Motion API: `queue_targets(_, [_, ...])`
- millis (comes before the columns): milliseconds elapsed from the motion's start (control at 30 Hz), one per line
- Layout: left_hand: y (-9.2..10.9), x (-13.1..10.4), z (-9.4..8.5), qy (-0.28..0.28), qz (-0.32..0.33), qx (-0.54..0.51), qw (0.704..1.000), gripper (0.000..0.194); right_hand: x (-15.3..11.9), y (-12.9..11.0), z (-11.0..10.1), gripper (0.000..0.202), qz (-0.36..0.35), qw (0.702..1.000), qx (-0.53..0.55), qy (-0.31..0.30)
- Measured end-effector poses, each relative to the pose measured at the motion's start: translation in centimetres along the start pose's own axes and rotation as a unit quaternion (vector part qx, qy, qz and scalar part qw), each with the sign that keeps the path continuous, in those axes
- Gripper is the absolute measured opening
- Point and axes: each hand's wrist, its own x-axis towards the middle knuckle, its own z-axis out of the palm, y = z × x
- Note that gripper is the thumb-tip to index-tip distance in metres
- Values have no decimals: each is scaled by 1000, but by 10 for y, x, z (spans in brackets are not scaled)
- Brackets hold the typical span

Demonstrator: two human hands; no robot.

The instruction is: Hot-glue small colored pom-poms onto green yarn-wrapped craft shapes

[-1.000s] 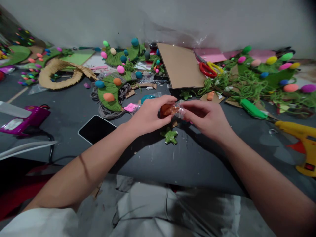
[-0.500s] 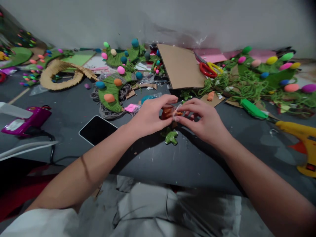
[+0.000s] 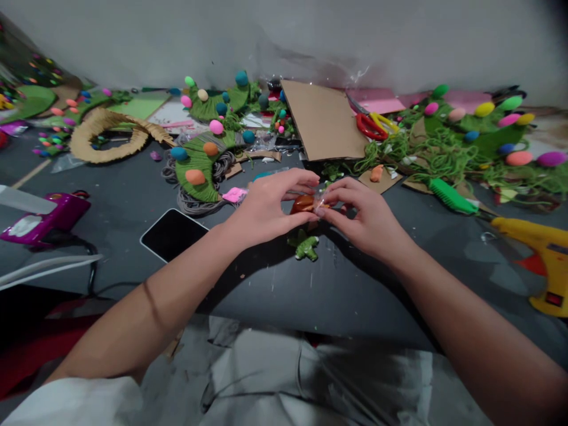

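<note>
Between my hands, over the middle of the dark table, is a small orange-brown packet in clear plastic [image 3: 303, 204]. My left hand [image 3: 270, 204] curves around its left side, with thumb and fingers at its edges. The fingertips of my right hand [image 3: 357, 210] pinch the clear wrap at the packet's right end. Just below the hands a small green star-shaped piece [image 3: 306, 245] lies on the table. A black phone [image 3: 173, 234] lies left of my left hand, beside a green yarn-wrapped piece with coloured balls [image 3: 197, 168].
A cardboard sheet [image 3: 326, 121] and red-and-yellow scissors [image 3: 373, 125] lie behind the hands. On the right are green yarn [image 3: 448, 151], a green brush [image 3: 452, 196] and a yellow glue gun [image 3: 544, 251]. A tan ring [image 3: 82, 142] and a purple device [image 3: 53, 219] are on the left.
The orange-brown packet has turned slightly between the hands and shows a smoother surface. Both hands stay in nearly the same place. The view has shifted slightly.
</note>
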Motion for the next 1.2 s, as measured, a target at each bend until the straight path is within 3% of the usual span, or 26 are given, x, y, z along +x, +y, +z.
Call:
queue_targets(267, [-1, 7, -10, 24, 77, 156, 985, 19, 3, -3, -3, 10, -27, 996, -46, 67])
queue_targets(467, [-6, 9, -15, 44, 87, 190, 977, 16, 3, 0, -11, 13, 90, 989, 59, 97])
queue_targets(800, [-4, 9, -14, 42, 82, 168, 982, 14, 3, -3, -17, 24, 94, 991, 78, 50])
queue_targets(967, [-2, 9, -13, 44, 87, 174, 980, 14, 3, -3, -21, 35, 101, 994, 25, 39])
queue_targets(1100, [-1, 9, -13, 41, 86, 172, 980, 13, 3, 0, -22, 16, 72, 997, 14, 23])
queue_targets(1200, [-1, 9, -14, 41, 83, 168, 981, 14, 2, 4, -23, 15, 59, 998, -5, 10])
